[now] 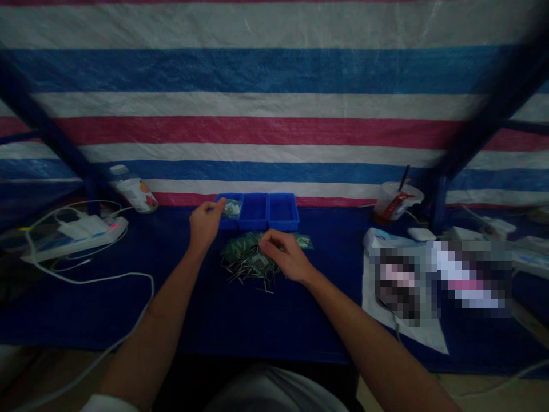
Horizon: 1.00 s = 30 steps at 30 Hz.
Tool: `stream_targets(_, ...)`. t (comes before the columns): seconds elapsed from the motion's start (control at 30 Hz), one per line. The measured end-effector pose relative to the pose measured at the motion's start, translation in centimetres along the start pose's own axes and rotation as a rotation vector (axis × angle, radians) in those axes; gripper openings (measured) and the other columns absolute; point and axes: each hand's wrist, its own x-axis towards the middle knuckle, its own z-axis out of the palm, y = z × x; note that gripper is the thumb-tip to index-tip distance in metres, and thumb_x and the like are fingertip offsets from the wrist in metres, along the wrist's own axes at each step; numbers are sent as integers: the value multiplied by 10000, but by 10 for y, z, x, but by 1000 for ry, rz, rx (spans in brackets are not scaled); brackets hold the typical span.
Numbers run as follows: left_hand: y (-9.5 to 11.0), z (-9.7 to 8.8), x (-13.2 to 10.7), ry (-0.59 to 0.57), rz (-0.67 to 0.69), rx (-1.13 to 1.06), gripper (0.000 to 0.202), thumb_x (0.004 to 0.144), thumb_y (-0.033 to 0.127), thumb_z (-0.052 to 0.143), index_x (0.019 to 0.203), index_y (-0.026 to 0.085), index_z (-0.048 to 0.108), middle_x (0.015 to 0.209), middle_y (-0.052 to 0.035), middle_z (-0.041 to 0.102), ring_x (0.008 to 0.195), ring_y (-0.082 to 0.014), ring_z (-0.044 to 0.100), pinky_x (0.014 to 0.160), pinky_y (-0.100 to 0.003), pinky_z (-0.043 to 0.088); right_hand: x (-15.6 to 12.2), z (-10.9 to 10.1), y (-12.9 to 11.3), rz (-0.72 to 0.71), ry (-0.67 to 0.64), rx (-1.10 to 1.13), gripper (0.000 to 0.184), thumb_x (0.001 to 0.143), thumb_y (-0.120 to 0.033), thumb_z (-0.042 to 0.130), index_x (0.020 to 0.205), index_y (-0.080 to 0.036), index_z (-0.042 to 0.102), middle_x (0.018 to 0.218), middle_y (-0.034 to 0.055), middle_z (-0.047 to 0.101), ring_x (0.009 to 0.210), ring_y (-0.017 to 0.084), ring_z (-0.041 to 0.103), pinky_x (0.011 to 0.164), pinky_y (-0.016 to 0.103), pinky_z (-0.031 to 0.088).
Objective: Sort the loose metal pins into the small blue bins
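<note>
A heap of small green circuit boards with metal pins (246, 260) lies on the dark blue table. My right hand (283, 254) rests on the heap's right side, fingers curled in a pinch on the parts. My left hand (206, 223) is raised beside the left compartment of a blue three-part tray (281, 213), fingers pinched; what they hold is too small to make out. A few pieces (232, 208) lie in that left compartment.
A white power strip (75, 232) with cables sits at the left, with a bottle (132, 191) lying behind it. At the right stand a lidded cup with a straw (394, 203), a white sheet (412, 335) and small white devices (467, 233). A striped tarp hangs behind.
</note>
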Motion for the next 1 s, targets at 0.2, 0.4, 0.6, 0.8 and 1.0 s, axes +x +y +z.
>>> stream_targets(0.2, -22, -18, 11, 136, -97, 247, 320, 795, 517, 593, 779, 199, 630, 663, -28, 613, 693, -224, 588, 712, -318, 430, 4, -5, 4, -46, 76, -408, 235, 908, -342, 539, 724, -200, 575, 604, -31, 556, 548, 109, 488, 551, 252, 311)
stream_targets(0.4, -7, -15, -17, 39, 146, 139, 278, 812, 443, 562, 737, 186, 637, 482, 46, 456, 482, -135, 445, 525, -255, 321, -18, -22, -31, -65, 161, -688, 186, 938, -314, 525, 814, -207, 612, 748, -6, 653, 677, 148, 579, 646, 280, 374)
stream_targets(0.6, -3, -5, -26, -93, 331, 104, 261, 818, 404, 559, 722, 174, 634, 476, 54, 454, 461, -111, 432, 527, -241, 328, -153, -62, -45, -65, 641, -990, 149, 921, -346, 549, 964, -216, 609, 883, 71, 675, 915, 256, 590, 823, 386, 433)
stream_targets(0.8, -2, 0, -28, -123, 359, 109, 271, 820, 404, 554, 707, 171, 633, 453, 56, 443, 436, -107, 425, 517, -242, 330, -242, -101, -17, 224, 586, -1197, 399, 882, -541, 506, 1108, -220, 578, 1050, 127, 665, 1067, 354, 558, 883, 499, 402)
stream_targets(1.0, -8, 1, -26, -125, 349, 128, 286, 822, 431, 556, 729, 175, 644, 481, 45, 491, 462, -119, 466, 525, -244, 346, -235, -96, -14, 313, 569, -1224, 446, 893, -550, 443, 1202, -242, 536, 1098, 130, 657, 1114, 356, 537, 934, 544, 359)
